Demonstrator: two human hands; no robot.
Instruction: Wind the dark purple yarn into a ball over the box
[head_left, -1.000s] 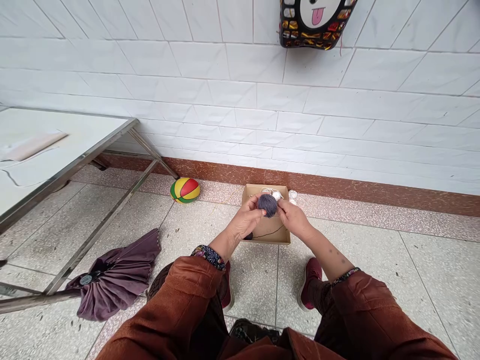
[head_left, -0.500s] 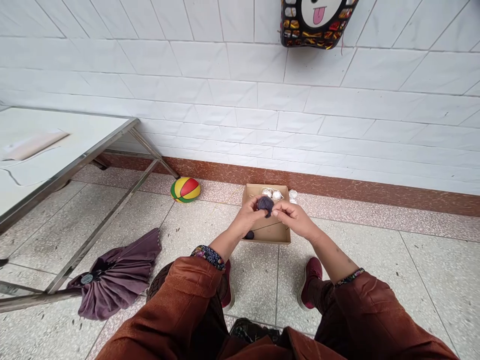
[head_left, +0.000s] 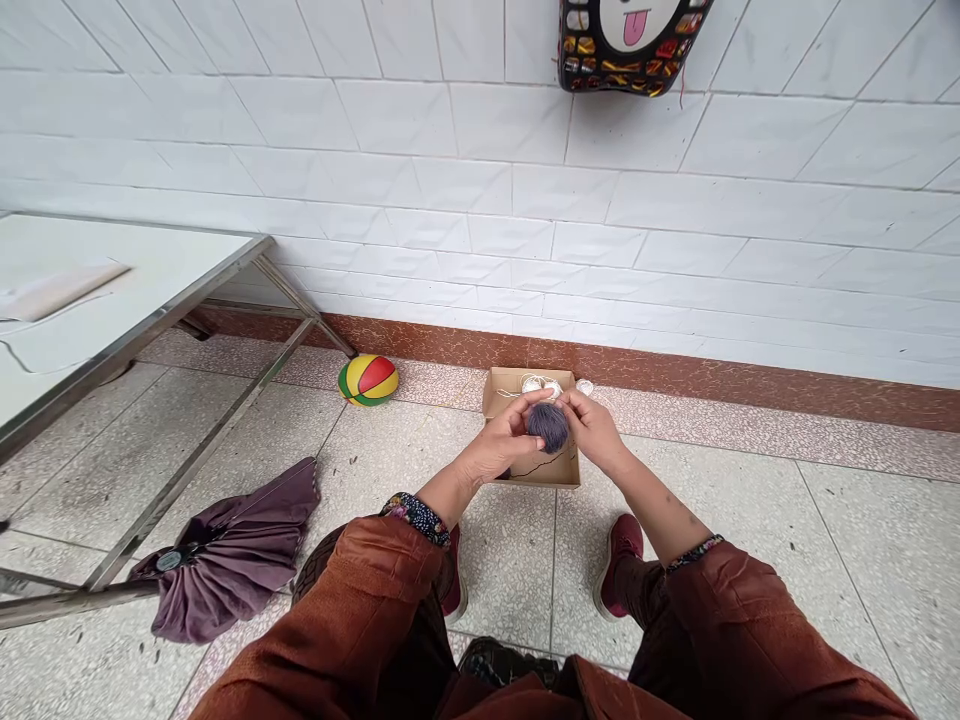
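My left hand (head_left: 495,448) is curled around a ball of dark purple-grey yarn (head_left: 548,428), thumb below and fingers above. At the ball's upper right, the fingers of my right hand (head_left: 595,428) are pinched together on the yarn; the strand between them is too fine to make out. Both hands are over a shallow cardboard box (head_left: 574,474) on the floor. White yarn balls (head_left: 541,384) lie at its far end. A dark strand (head_left: 547,461) crosses the box bottom towards a dark lump (head_left: 505,474), mostly hidden behind my left hand.
Another white ball (head_left: 584,386) sits outside the box by the wall. To the left are a colourful ball (head_left: 368,380), a metal-framed table (head_left: 172,262) and a folded purple cloth item (head_left: 232,560). A black basket (head_left: 626,80) hangs on the tiled wall.
The yarn ball has shifted slightly right and towards me, and turned in my left hand. My right hand's fingers have moved up from the ball's lower right to its upper right.
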